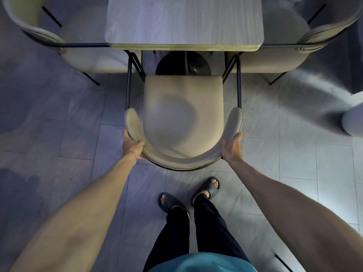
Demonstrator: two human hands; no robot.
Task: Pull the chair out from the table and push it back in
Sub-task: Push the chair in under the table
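Left hand (132,146) and right hand (232,147) each grasp the chair (182,114) backrest's curved ends. The seat lies between them, the table (184,22) beyond.

Three chairs stood around one surface (184,22): a middle chair (182,114), a chair at left (39,32) and a chair at right (314,36). Two hands were there, a left hand (132,146) and a right hand (232,146). Two feet wore two dark sandals: a left sandal (167,201) and a right sandal (212,187).
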